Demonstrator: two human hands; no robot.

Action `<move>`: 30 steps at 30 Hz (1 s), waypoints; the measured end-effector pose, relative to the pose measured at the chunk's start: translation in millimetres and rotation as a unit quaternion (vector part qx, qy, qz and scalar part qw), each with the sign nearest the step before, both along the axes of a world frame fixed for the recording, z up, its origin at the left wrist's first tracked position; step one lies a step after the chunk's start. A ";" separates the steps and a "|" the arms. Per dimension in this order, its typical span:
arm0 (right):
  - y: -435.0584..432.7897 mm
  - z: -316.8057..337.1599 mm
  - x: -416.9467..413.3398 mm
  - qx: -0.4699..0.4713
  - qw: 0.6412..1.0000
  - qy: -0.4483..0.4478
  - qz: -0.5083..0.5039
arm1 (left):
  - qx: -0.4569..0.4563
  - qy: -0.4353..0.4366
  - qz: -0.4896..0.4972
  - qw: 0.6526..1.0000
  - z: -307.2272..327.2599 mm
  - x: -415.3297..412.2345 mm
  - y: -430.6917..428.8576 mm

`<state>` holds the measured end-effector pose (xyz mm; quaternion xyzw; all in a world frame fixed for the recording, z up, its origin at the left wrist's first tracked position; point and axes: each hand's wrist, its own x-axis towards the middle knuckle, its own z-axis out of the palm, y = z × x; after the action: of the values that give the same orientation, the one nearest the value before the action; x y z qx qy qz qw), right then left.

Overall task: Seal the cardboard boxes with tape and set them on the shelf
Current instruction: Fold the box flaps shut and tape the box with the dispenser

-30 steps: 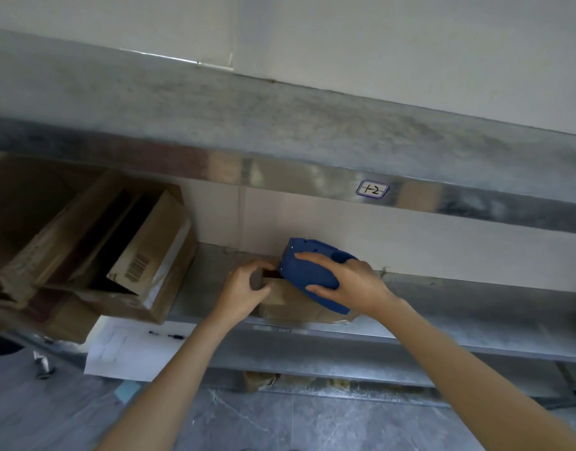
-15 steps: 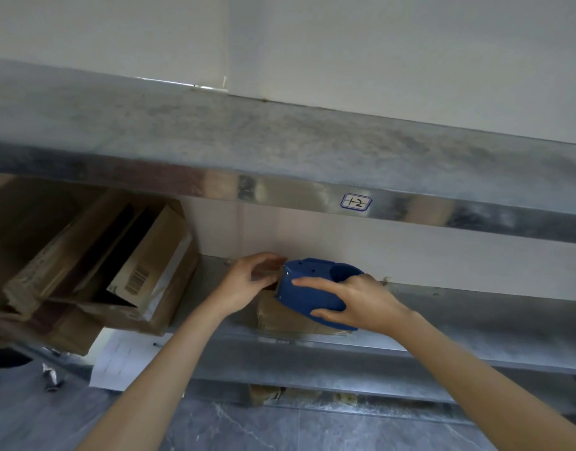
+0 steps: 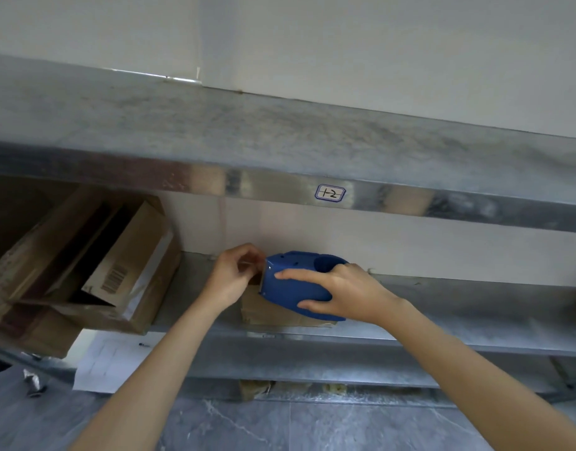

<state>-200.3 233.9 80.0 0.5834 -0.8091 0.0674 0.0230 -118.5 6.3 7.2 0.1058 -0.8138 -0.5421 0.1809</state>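
Head camera faces forward; close to the shelf (image 3: 459,307).

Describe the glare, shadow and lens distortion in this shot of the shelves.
Head view: wide-angle distortion bows and slants the upper shelf; its front lip shows patchy reflections beside the label; the boxes at left sit in deep shadow; the tape dispenser and right hand are evenly lit and fairly sharp.
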 end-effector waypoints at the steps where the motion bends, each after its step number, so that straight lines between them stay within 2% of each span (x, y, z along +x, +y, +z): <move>1: 1.2 3.0 -1.5 0.006 1.000 0.005 -0.002 | -0.003 0.008 0.010 1.000 1.4 1.0 0.5; 4: 8.7 12.4 -6.4 0.030 1.000 -0.004 -0.005 | 0.002 0.042 0.083 0.996 -5.5 10.4 -11.6; 9: 36.0 16.7 -13.9 0.044 0.997 -0.048 -0.033 | 0.019 0.000 0.156 0.988 -22.0 38.5 -45.7; 13: 48.7 9.4 -20.2 0.043 0.995 -0.072 -0.053 | 0.045 -0.020 0.124 0.991 -20.6 42.6 -36.5; 16: 55.6 8.1 -27.0 0.027 0.988 -0.129 -0.077 | 0.082 -0.014 0.077 0.994 -15.8 39.7 -25.3; 20: 61.0 5.4 -37.5 0.020 0.980 -0.171 -0.097 | 0.006 -0.057 0.033 0.998 -22.7 34.2 -15.5; 30: 51.4 -0.6 -50.8 0.058 0.952 -0.282 -0.103 | -0.087 -0.090 0.048 0.991 -39.4 31.7 -7.3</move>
<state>-251.1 285.2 79.4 0.4543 -0.8408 0.1799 -0.2331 -86.9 -1.0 -32.3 0.1769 -0.8645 -0.4485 0.1417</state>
